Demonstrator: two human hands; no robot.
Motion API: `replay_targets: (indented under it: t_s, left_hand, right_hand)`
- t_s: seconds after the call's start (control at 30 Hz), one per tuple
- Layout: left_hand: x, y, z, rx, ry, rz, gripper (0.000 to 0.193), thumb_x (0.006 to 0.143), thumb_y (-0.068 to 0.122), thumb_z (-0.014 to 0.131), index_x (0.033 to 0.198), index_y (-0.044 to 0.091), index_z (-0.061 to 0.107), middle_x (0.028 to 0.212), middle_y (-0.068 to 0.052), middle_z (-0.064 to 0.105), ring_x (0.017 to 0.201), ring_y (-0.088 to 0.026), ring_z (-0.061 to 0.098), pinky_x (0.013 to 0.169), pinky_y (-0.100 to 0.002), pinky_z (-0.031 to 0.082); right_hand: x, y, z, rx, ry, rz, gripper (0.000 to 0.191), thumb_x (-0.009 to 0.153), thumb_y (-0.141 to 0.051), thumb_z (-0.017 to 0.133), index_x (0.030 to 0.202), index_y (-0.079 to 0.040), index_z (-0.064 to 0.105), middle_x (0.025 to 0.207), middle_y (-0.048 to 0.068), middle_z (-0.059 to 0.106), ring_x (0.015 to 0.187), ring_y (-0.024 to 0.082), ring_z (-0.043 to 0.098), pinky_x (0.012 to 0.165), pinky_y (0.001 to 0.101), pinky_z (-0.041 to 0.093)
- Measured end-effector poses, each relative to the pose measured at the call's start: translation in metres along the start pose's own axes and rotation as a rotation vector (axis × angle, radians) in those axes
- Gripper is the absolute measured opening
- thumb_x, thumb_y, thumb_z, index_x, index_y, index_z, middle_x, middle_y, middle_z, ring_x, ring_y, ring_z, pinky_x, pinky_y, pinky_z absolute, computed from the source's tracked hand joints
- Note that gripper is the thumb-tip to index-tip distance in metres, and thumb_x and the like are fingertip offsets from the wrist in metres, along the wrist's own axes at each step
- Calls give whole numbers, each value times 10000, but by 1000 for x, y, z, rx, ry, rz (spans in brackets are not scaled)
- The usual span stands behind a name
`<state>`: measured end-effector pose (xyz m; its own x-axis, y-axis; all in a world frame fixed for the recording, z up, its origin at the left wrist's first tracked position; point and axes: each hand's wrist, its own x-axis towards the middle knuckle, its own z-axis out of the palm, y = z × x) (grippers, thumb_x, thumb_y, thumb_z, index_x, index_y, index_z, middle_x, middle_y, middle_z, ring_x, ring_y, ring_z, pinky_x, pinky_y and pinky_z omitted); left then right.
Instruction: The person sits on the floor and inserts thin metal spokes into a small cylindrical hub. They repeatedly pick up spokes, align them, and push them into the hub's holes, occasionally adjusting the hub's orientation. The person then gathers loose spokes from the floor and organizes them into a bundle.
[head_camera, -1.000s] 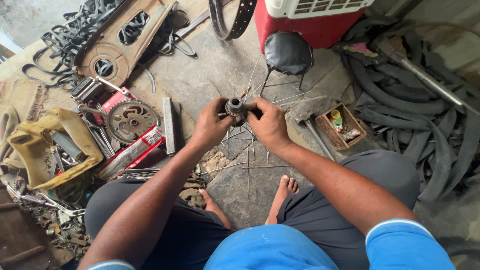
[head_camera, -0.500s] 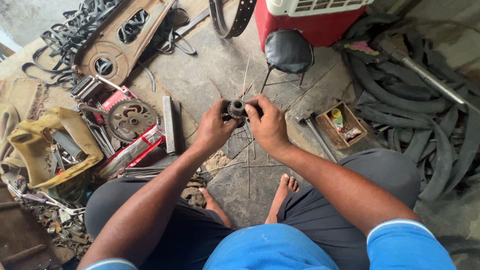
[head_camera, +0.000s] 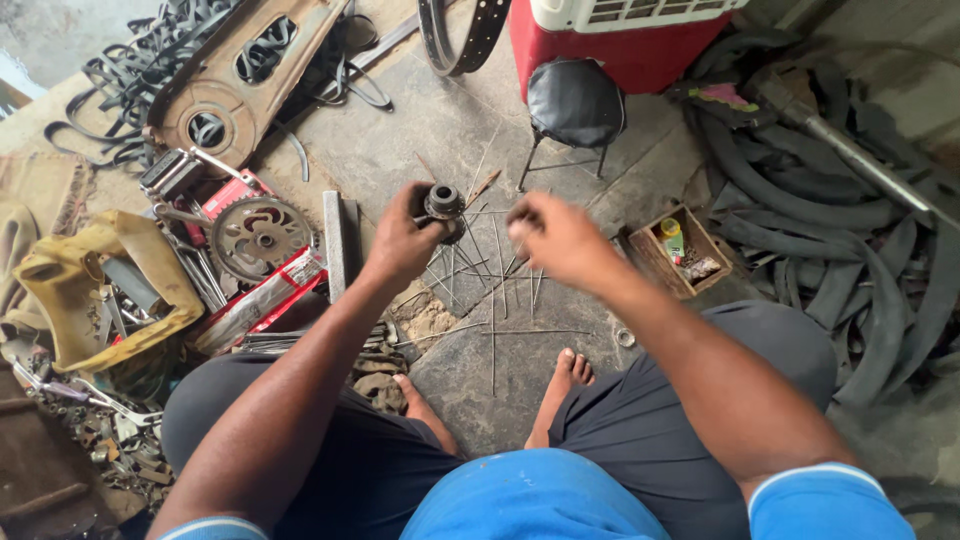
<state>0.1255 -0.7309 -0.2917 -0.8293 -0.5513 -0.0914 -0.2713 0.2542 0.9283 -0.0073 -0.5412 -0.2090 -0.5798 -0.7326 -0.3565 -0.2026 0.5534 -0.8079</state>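
The left hand (head_camera: 400, 243) grips a dark metal wheel hub (head_camera: 443, 205) above the stone floor (head_camera: 400, 140) strewn with loose spokes (head_camera: 480, 290), while the blurred right hand (head_camera: 555, 238) hovers just beside it, apart, fingers loosely curled around nothing visible.

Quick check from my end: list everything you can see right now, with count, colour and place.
wheel hub: one, dark metal, in the left hand
spokes: many, thin grey, scattered on the floor ahead
stool: one, black seat, beyond the hands
cooler box: one, red and white, top centre
wooden box: one, brown, right of the hands
rubber tubes: many, black, piled right
sprocket: one, rusty, left among tools
left hand: grips the hub
right hand: blurred, off the hub
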Motion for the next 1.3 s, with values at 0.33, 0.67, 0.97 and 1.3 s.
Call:
replay_targets:
  t_s: [0.33,0.67,0.97,1.3]
  left_hand:
    - [-12,31,10,-15,-183,181,493,855,42,743,1314,32,565,1233,-113,691,1172,-208,675,1047,-353,530]
    - [-17,31,14,203,-62,198,454,806,125,835,1202,53,624,1147,-139,717,1124,-272,704,990,-394,561]
    - [-28,31,13,319,-42,292,439,799,103,807,1204,39,651,1104,-184,719,1091,-382,652,944,-472,510]
    - [-19,35,15,281,-178,85,428,811,124,792,1204,57,635,1110,-145,744,1048,-262,731,926,-399,559]
  right_hand:
    - [24,28,29,-327,298,-369,151,862,-125,779,989,-48,754,940,124,669,848,263,686,742,384,551]
    - [21,14,37,92,225,-377,347,902,-16,588,1243,-70,622,1022,90,747,976,196,750,880,329,606]
    - [12,-5,26,-122,271,-571,147,963,-32,613,1078,-35,704,1019,120,745,972,231,738,883,356,582]
    - [9,-15,20,23,207,-636,251,873,48,695,1105,-47,723,1111,60,667,998,168,706,842,274,605]
